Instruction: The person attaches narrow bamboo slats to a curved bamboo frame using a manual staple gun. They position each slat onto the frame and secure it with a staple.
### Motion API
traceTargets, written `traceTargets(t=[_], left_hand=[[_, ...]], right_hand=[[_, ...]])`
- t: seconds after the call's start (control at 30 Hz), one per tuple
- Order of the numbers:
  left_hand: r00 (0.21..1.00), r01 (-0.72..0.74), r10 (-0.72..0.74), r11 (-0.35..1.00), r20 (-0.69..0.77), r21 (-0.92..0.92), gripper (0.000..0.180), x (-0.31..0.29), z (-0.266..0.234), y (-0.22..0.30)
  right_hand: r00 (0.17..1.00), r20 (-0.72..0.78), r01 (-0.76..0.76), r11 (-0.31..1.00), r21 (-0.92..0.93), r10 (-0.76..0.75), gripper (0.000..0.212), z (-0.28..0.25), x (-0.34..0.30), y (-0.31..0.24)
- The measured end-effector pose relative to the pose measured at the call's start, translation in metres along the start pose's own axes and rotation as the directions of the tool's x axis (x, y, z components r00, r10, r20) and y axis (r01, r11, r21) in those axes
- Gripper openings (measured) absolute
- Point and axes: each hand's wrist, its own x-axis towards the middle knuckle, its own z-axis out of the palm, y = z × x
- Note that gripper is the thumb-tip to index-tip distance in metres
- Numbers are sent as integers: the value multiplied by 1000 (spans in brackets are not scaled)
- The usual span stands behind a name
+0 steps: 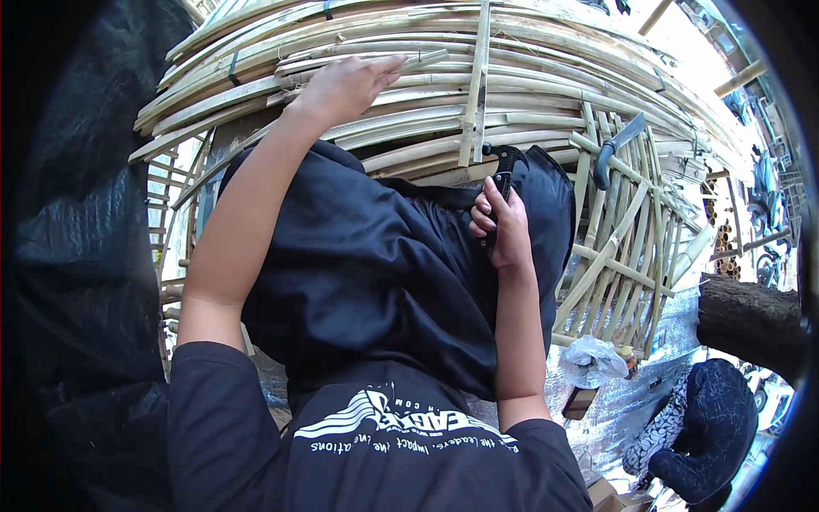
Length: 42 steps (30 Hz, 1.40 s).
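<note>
The right hand (503,224) grips a hammer (507,162) by its handle, head up, over the lap. The left hand (343,89) reaches across the slats (546,85), its fingertips at a short stick (426,59); whether it pinches that stick or merely touches it, I cannot tell from here. The slats lie lengthwise in a broad layer beyond the knees, with dark ties round some of them.

As for progress, a pair of crosspieces (475,102) already lies over the slats, though whether they are nailed is too small to make out. The lattice (602,257) on the right (a knife (616,147) rests on it) looks largely assembled, its bars crossed and spaced. Judging by the many slats without a crosspiece, much of the joining seems left.
</note>
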Motion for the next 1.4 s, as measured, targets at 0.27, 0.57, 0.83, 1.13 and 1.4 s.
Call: traceTargets(t=[0.27, 0.57, 0.83, 1.13, 1.4], left_hand=[[979, 184, -196, 969, -58, -164, 38, 37, 106, -76], [959, 243, -278, 907, -56, -343, 43, 84, 170, -83], [948, 316, -254, 831, 195, -457, 48, 89, 180, -82], [977, 181, -214, 818, 4, -546, 41, 90, 185, -92], [980, 84, -143, 930, -141, -358, 31, 95, 173, -90]], right_hand=[[993, -25, -105, 977, 185, 111, 25, -25, 46, 11], [975, -51, -190, 929, 318, 217, 23, -32, 85, 1], [964, -71, -213, 906, 365, 255, 31, -37, 88, 1], [955, -165, -209, 956, 206, 245, 21, -21, 101, 3], [957, -148, -225, 959, 172, 251, 18, -25, 104, 2]])
